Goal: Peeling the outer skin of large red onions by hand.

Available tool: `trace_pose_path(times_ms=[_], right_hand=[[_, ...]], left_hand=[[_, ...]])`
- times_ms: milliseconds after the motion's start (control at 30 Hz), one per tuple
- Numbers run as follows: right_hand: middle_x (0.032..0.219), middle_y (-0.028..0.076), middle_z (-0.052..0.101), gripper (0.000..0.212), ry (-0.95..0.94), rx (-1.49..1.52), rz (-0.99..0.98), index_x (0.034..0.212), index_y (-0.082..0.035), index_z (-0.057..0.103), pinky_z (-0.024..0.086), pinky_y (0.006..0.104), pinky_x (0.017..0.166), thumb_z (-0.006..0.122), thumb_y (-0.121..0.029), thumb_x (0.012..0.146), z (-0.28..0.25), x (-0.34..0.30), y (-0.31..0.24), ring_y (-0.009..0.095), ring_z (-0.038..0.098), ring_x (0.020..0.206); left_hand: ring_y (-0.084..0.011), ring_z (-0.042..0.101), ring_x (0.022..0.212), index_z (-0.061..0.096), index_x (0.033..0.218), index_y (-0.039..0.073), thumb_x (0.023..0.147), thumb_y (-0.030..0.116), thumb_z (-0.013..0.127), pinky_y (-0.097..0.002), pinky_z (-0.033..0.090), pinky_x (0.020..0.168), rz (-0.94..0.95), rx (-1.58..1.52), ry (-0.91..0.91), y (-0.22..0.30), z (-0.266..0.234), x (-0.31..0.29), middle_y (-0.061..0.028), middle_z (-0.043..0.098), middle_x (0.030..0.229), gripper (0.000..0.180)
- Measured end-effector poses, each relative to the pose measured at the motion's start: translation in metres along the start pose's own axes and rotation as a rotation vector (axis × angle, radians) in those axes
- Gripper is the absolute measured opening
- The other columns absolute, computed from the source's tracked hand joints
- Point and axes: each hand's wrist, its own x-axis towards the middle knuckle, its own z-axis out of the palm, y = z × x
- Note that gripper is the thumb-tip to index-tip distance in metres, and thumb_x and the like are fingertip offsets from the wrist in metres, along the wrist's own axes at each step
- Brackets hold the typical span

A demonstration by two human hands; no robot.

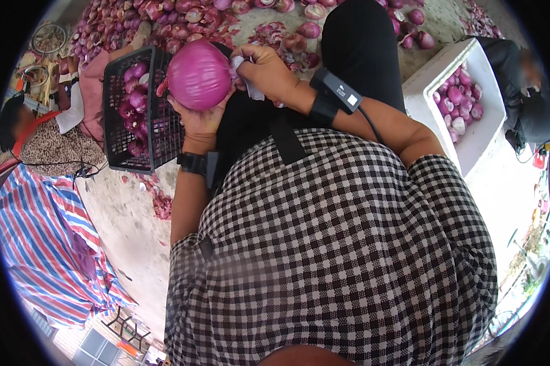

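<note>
A large, glossy purple-red onion point(199, 74) rests in my left hand point(200, 122), whose fingers curl up around its underside. Close against the onion's right side, my right hand point(267, 72) pinches a pale, thin piece of onion skin point(255, 89) between thumb and fingers. Whether that skin is still joined to the onion, I cannot tell. A reddish dry tip sticks out at the onion's left. Both hands are above my dark-trousered lap.
A black plastic crate point(165, 137) with onions stands at my left, a white foam box point(479, 131) of onions at my right. Unpeeled onions point(183, 27) and loose skins cover the far floor. People sit at both sides; a striped sheet point(49, 238) lies at lower left.
</note>
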Motion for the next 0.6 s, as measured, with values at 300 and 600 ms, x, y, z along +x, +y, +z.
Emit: trace_pose_path(times_ms=[300,600], right_hand=[[0.08,0.01,0.056,0.019,-0.137,-0.687,-0.612,0.083,-0.001,0.056,0.049,0.0319,0.063,0.055,0.011,0.069,-0.005,0.001,-0.016,0.024,0.06,0.075],[0.079,0.011,0.053,0.019,-0.202,-0.898,-0.72,0.079,-0.002,0.054,0.049,0.0357,0.063,0.058,0.011,0.066,-0.002,-0.006,-0.027,0.03,0.058,0.075]], left_hand=[[-0.0372,0.032,0.133,0.027,0.143,0.019,0.067,0.066,0.068,-0.0624,0.033,0.104,0.008,-0.071,0.051,-0.001,0.015,0.001,-0.0125,0.031,0.146,0.099],[-0.0372,0.033,0.132,0.028,0.143,0.019,0.066,0.067,0.069,-0.063,0.033,0.103,0.062,-0.053,0.049,-0.005,0.013,-0.003,-0.0123,0.032,0.145,0.1]])
